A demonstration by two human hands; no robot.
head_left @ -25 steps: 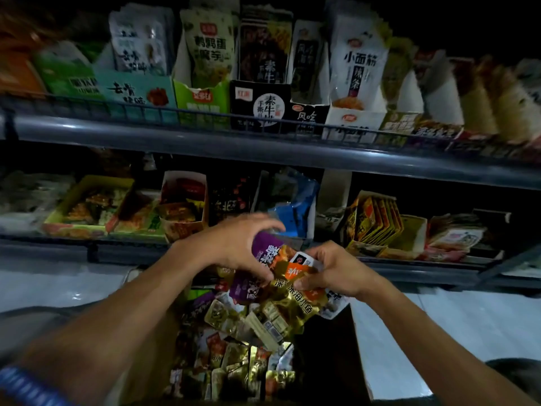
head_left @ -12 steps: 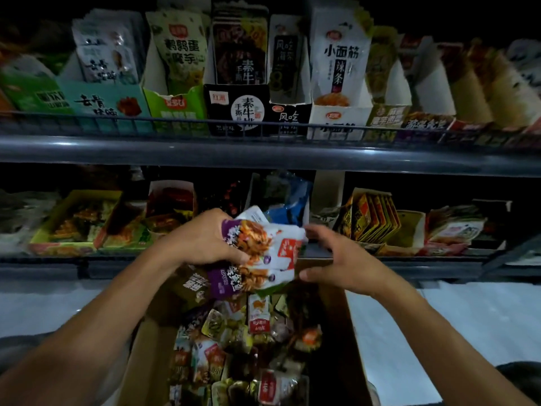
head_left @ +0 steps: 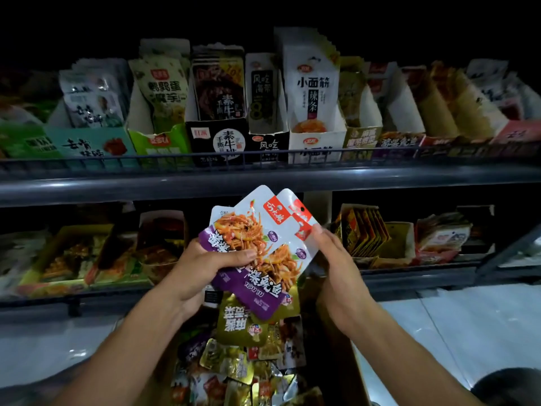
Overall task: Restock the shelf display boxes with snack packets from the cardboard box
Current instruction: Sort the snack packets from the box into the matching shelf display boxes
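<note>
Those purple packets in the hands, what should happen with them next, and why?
Probably square them into a neat stack first. The left hand grips the purple packets fanned out unevenly, and the right hand already touches their edge. Which shelf box matches is too dim to tell.

A fanned bundle of purple-and-white squid snack packets [head_left: 257, 253] is held up in front of the lower shelf [head_left: 409, 276]; it is gripped low down by the left hand [head_left: 205, 268], thumb laid across the front, while its right edge is touched by the fingertips of the right hand [head_left: 330, 253]. Below, an open cardboard box [head_left: 355, 361] heaped with mixed packets is seen. Upright display boxes [head_left: 216, 139] are lined along the upper shelf [head_left: 263, 180].
</note>
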